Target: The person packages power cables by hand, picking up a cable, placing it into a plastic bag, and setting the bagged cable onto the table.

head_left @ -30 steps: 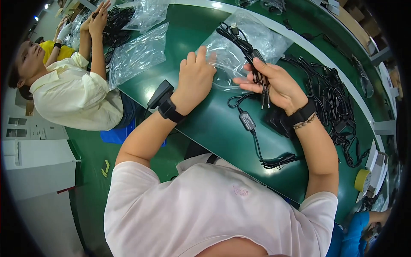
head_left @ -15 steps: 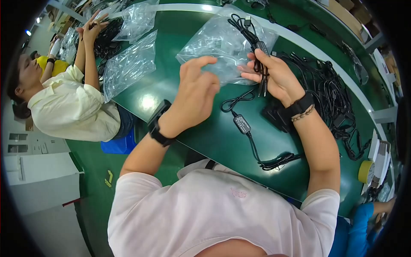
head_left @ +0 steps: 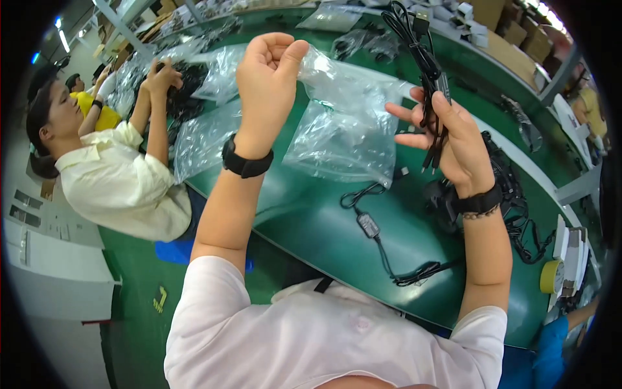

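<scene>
My left hand (head_left: 269,71) pinches the top edge of a clear plastic bag (head_left: 346,123), lifted above the green table (head_left: 311,220). To its right, my right hand (head_left: 453,139) grips a bundled black cable (head_left: 424,55), raised upright.

Green work table (head_left: 324,233) curves from far left to near right, with a pale edge strip along its far side. Directly on it: a black cable with an inline box (head_left: 368,225), loosely coiled near the middle; a tangled pile of black cables (head_left: 512,194) to the right; clear plastic bags (head_left: 201,139) on the left, more bags and black cables further left and far. A yellow tape roll (head_left: 549,277) sits at the near right end, beside white pieces, kind unclear.
</scene>
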{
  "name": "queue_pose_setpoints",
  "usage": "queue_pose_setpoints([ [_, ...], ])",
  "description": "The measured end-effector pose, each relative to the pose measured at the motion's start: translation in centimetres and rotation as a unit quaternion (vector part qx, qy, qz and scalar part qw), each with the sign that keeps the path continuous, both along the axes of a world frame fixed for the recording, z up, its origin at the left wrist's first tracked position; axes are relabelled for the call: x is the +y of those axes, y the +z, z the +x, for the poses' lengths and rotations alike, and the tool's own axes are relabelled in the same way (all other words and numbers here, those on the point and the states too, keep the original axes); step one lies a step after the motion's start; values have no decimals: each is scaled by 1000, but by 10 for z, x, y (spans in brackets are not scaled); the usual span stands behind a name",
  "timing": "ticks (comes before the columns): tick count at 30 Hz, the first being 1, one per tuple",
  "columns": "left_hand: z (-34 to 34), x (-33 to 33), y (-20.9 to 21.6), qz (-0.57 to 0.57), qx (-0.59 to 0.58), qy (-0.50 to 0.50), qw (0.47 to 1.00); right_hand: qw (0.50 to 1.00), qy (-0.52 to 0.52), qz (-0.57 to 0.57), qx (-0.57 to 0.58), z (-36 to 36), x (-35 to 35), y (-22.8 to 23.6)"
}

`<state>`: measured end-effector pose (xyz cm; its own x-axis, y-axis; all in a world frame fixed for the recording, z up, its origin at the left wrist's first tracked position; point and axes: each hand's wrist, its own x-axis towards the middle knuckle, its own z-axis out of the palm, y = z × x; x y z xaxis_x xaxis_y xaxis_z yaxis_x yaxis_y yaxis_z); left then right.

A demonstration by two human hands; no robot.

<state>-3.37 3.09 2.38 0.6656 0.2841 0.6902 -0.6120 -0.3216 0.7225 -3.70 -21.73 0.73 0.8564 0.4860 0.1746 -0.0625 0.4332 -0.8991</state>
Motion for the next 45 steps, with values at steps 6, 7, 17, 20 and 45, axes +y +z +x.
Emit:
queue_pose_setpoints([
  [6,14,-49,-37,-244,109,-176,947,998,-30,50,39,4,4,0],
  [7,11,-53,-43,-287,151,-195,926,997,-32,47,43,9,2,-4],
  [17,9,-54,-52,-269,86,-133,950,976,26,-7,215,7,23,-23],
  [20,6,-61,-56,-202,-17,-156,967,971,44,12,234,11,28,-37],
  [45,5,-31,-45,37,111,43,992,734,-234,-464,-437,3,9,-8],
])
